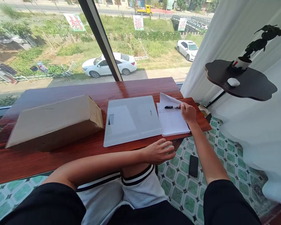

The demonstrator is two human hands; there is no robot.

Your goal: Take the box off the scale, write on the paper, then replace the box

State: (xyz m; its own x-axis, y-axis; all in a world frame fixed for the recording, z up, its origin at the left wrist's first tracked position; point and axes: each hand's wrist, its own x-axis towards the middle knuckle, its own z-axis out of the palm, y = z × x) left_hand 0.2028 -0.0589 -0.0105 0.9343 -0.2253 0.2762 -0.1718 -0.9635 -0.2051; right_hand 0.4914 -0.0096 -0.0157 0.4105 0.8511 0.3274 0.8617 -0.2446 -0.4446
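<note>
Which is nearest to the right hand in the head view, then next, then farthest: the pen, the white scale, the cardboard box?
From the right hand:
1. Pen, at its fingertips, lying on the paper.
2. White scale, to the left of the paper, mid-desk.
3. Cardboard box, far left on the desk.
</note>
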